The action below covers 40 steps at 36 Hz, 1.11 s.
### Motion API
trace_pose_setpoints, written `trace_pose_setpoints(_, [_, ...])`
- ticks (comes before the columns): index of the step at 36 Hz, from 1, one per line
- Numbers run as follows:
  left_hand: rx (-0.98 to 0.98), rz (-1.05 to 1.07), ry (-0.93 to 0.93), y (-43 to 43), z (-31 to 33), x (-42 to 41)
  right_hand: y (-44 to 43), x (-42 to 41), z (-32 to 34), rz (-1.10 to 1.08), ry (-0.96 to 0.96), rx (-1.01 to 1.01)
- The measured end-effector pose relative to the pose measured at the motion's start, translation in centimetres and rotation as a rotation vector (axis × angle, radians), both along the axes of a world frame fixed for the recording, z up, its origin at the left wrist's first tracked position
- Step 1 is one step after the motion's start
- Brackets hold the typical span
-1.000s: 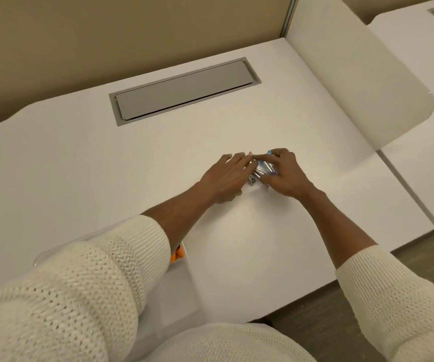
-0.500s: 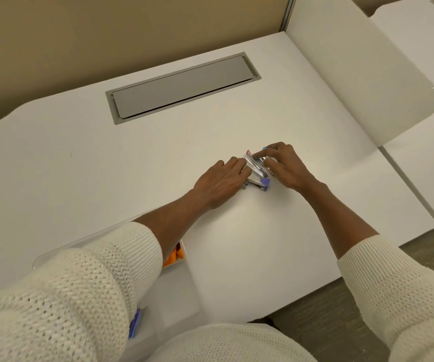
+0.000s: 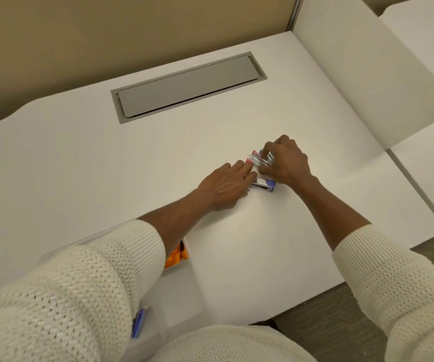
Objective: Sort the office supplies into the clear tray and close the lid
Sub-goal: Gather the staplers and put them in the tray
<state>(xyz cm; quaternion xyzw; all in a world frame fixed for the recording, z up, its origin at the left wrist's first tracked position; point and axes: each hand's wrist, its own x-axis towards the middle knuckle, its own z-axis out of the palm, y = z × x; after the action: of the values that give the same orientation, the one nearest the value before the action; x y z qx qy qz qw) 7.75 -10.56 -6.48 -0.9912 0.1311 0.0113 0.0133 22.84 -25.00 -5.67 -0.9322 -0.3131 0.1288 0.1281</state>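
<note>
Several small metal staplers with coloured ends lie bunched on the white desk. My right hand (image 3: 286,160) is closed over the pink-ended ones (image 3: 257,160), lifting them at a tilt. My left hand (image 3: 226,186) lies flat beside them, fingertips touching the pink ends. A purple-ended stapler (image 3: 265,184) rests on the desk between both hands. The clear tray (image 3: 182,291) sits at the near left, mostly hidden under my left sleeve, with orange items (image 3: 175,256) and a blue item (image 3: 138,322) in its compartments.
A grey cable hatch (image 3: 187,86) is set into the desk (image 3: 93,163) at the back. A white divider panel (image 3: 362,74) rises on the right. The desk's front edge runs near my body, with carpet beyond at bottom right.
My right hand has gathered the staplers and raised them off the desk. The purple-ended stapler has come into view below. My left hand slid slightly left along the bunch.
</note>
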Motion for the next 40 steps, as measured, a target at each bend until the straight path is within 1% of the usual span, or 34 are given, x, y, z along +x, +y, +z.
trace_pose_setpoints(4, [-0.006,0.021,-0.016,-0.3,-0.6,0.4,-0.1,0.0,-0.1,-0.021,-0.024,0.003])
trace_pose_setpoints(10, [-0.041,0.083,-0.012,-0.6,-0.6,0.2,-0.5,-0.1,-0.6,-0.067,0.019,0.024])
trace_pose_setpoints(15, [-0.069,0.142,0.025,-0.8,-0.5,-0.2,-0.6,-0.1,-0.6,-0.187,0.046,0.122])
trace_pose_setpoints(17, [-0.119,0.195,0.031,-0.6,-0.3,-0.5,-0.8,-0.2,-0.5,-0.246,0.071,0.176])
trace_pose_setpoints(20, [-0.266,0.327,0.011,-0.5,0.6,-1.1,-1.2,-0.6,0.1,-0.329,0.123,0.249])
trace_pose_setpoints(24, [-0.493,0.528,-0.032,-0.4,3.1,-2.9,-1.8,-2.2,1.8,-0.475,0.289,0.412])
trace_pose_setpoints(28, [-0.676,0.738,-0.015,-0.5,6.6,-6.1,-1.8,-5.8,4.3,-0.495,0.435,0.57])
trace_pose_setpoints(31, [-0.792,0.893,0.015,-0.9,9.6,-9.3,-1.7,-9.6,5.8,-0.475,0.587,0.608])
trace_pose_setpoints(35, [-0.844,1.102,0.051,-1.6,12.6,-15.1,-1.8,-15.4,7.7,-0.425,0.811,0.655])
trace_pose_setpoints(40, [-0.894,1.281,0.134,-3.4,13.5,-22.5,-1.7,-22.5,9.2,-0.384,1.042,0.593])
